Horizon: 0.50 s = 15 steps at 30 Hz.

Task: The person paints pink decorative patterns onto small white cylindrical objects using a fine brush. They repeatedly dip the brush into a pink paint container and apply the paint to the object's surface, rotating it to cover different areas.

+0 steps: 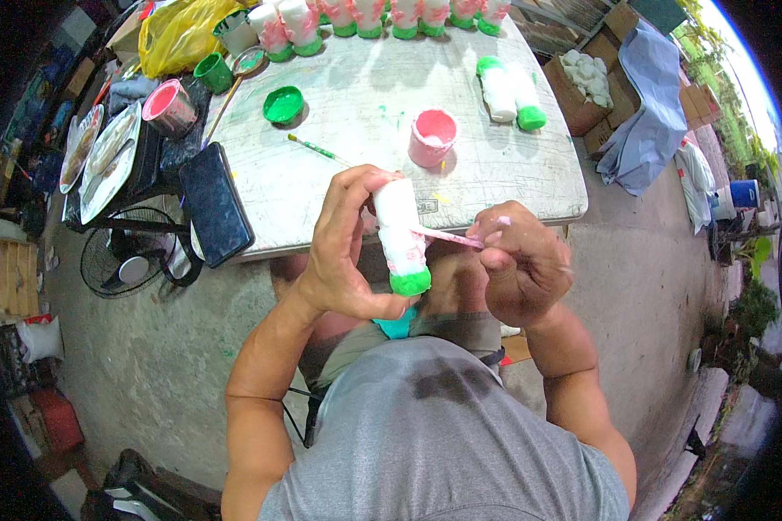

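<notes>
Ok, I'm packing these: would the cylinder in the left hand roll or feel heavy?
The cylinder seems light, since the left hand alone supports it. Its rounded sides could roll, and the pink paint might smear if wet.

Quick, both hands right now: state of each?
Left hand: holding a white piece with a green end.
Right hand: closed, holding a thin pink-smeared brush.
</notes>
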Tool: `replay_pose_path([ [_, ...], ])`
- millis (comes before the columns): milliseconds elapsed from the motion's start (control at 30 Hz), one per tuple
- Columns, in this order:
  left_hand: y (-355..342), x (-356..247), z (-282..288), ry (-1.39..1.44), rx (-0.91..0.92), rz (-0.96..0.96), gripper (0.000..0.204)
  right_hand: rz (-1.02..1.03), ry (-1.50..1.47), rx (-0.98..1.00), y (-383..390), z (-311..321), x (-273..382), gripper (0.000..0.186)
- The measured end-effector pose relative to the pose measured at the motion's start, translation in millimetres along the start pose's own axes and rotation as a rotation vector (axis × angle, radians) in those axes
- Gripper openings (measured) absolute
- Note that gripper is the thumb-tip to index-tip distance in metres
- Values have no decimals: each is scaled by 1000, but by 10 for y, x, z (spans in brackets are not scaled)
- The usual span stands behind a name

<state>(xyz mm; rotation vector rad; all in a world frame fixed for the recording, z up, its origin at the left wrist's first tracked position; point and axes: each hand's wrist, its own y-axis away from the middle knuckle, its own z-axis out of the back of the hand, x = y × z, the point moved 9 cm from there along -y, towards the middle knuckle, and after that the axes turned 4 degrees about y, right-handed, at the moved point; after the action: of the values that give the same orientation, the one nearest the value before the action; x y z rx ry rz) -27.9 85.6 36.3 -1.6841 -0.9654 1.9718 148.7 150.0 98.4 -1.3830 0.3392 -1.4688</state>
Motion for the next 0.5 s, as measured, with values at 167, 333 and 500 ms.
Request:
replay_pose_path([
  [167, -22, -20, 5, -76, 18, 19, 103, -6, 16, 20, 44, 87, 57, 19],
  [333, -11, -23, -2, -107, 27, 7, 101, 0, 40, 35, -61, -11, 73, 19],
  [500, -22, -12, 6, -82, 21, 24, 100, -48, -42, 9, 9, 22, 1, 17],
])
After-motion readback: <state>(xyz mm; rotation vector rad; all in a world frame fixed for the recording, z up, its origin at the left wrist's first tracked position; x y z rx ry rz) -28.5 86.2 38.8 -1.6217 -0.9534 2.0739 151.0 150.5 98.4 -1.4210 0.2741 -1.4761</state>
